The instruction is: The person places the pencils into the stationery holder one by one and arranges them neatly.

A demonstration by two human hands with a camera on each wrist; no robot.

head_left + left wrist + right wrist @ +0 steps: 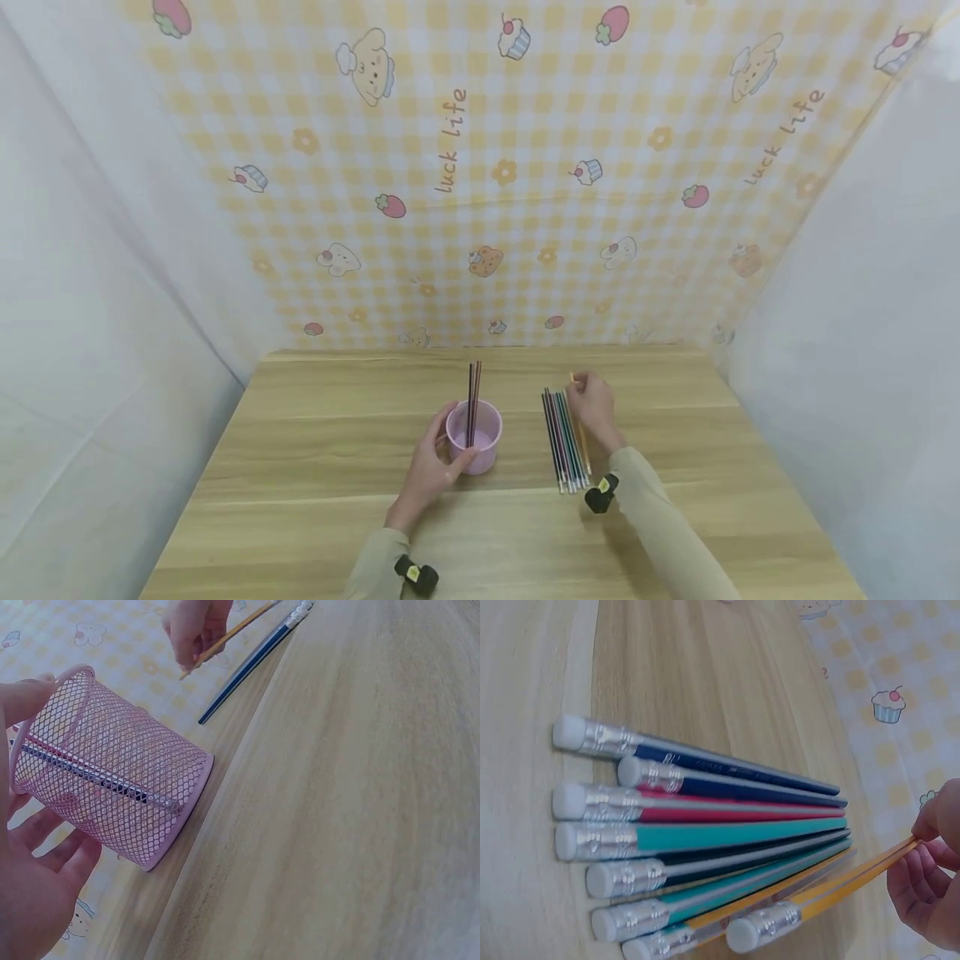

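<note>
In the head view, the left hand (431, 467) curves round a pink cup (483, 461), which stands upright on the tabletop (315, 458) with a few dark pencils (474, 383) rising from it. The right hand (595, 408) pinches a yellow pencil (572, 377); between the hands, just beside the right one, lies a row (564, 442) of more pencils.

In the left wrist view, the cup's mesh shows pencil shafts inside, slanting from the left hand's side toward the base. The right hand is beyond the cup, apart from it.

In the right wrist view, thumb and finger pinch the yellow pencil's end farthest from its white eraser (742, 935). Seven pencils lie alongside, navy, pink, teal, dark and yellow, erasers pointing away from the fingertips.
</note>
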